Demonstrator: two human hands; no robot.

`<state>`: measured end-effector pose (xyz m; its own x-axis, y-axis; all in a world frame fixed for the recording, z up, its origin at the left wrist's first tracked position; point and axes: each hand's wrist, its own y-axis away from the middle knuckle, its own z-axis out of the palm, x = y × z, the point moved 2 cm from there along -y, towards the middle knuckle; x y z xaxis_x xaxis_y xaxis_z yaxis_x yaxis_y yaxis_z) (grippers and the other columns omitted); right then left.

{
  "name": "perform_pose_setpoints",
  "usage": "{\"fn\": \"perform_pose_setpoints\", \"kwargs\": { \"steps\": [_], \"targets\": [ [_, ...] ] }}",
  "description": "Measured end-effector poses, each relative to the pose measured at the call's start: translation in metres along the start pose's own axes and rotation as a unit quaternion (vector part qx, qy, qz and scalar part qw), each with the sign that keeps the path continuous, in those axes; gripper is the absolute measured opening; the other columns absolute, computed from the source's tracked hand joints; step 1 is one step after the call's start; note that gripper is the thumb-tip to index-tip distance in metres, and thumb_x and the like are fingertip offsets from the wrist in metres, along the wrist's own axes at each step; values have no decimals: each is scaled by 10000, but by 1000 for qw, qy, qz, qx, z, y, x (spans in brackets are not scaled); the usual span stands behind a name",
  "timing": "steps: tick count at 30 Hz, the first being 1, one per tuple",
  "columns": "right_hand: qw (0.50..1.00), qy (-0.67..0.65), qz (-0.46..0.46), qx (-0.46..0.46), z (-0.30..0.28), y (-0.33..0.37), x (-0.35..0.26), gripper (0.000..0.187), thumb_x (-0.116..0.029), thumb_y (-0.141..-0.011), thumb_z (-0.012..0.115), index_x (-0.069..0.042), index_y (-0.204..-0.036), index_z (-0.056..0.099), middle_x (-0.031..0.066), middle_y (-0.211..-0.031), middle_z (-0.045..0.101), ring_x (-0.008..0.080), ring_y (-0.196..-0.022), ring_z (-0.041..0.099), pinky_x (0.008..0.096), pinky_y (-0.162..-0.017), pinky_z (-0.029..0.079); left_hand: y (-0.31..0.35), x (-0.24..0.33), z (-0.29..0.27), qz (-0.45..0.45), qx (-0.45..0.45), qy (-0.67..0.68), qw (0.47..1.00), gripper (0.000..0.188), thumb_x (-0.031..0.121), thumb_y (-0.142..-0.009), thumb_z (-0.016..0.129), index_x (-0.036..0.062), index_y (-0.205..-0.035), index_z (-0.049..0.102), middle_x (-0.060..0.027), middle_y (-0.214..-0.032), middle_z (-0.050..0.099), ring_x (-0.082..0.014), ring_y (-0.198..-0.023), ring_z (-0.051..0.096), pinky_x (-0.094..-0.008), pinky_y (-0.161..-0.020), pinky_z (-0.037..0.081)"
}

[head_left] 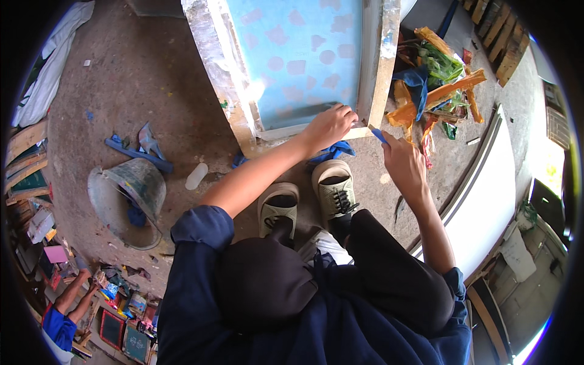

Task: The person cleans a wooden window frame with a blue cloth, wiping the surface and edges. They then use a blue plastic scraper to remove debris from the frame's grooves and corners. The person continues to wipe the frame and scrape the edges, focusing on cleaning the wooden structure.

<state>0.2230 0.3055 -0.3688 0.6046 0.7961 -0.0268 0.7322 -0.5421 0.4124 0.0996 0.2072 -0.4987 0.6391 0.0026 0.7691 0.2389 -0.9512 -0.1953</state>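
Observation:
A wooden frame (377,67) with pale blue mesh (298,55), marked with greyish patches, stands ahead of me. Its wood is worn, with whitish residue on it. My left hand (333,125) rests at the near edge, close to the right corner, its fingers curled together; what they pinch is hidden. At that corner my right hand (404,159) grips a slim blue tool (378,134), its tip touching or almost touching the wood. Whether it is a knife or a scraper I cannot tell. Crumpled blue strips (331,151) lie below the near edge.
A heap of orange, green and blue scraps (435,85) lies right of the frame. A grey bucket (131,201) is tipped over at left, near a blue bar (139,155). A white panel (468,188) is at right. Another person's legs (73,298) show lower left among clutter.

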Motion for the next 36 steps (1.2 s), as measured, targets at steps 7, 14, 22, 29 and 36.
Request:
{"fn": "perform_pose_setpoints", "kwargs": {
  "steps": [7, 14, 22, 29, 36],
  "targets": [
    [998, -64, 0, -15, 10, -4, 13, 276, -219, -916, 460, -75, -1131, 556, 207, -731, 619, 380, -714, 626, 474, -617, 488, 4, 4, 0, 40, 42, -41, 997, 117, 31, -777, 580, 1, -889, 602, -92, -909, 587, -231, -868, 580, -325, -743, 522],
    [895, -400, 136, -145, 21, -2, 35, 381, -139, -918, 434, -62, -1291, 415, 109, -676, 528, 193, -574, 567, 326, -547, 480, 22, -4, -19, -41, 75, 54, 995, 84, 37, -815, 566, 29, -887, 609, -88, -833, 592, -253, -826, 572, -363, -725, 484],
    [970, -238, 8, -52, 6, 26, 23, 387, -114, -907, 479, -105, -1293, 458, 200, -795, 558, 339, -723, 607, 422, -663, 456, 25, -3, -21, -37, 66, 62, 995, 144, 22, -813, 563, 64, -936, 624, -72, -853, 569, -241, -830, 557, -357, -739, 481],
    [996, -20, -2, -89, 6, 27, -10, 472, -95, -920, 421, -100, -1380, 317, 243, -879, 545, 398, -726, 617, 471, -609, 502, 24, 1, -20, -8, 37, 10, 999, 273, 11, -793, 573, 116, -1038, 631, -46, -923, 532, -218, -899, 530, -347, -764, 481],
    [995, 47, -26, -86, 16, 21, -18, 584, 1, -834, 449, -82, -1391, 292, 243, -874, 550, 385, -732, 632, 461, -613, 522, 26, 1, -21, -12, 40, 11, 999, 271, 10, -788, 577, 115, -1033, 631, -43, -916, 533, -213, -896, 535, -345, -763, 482]
  ]
}}
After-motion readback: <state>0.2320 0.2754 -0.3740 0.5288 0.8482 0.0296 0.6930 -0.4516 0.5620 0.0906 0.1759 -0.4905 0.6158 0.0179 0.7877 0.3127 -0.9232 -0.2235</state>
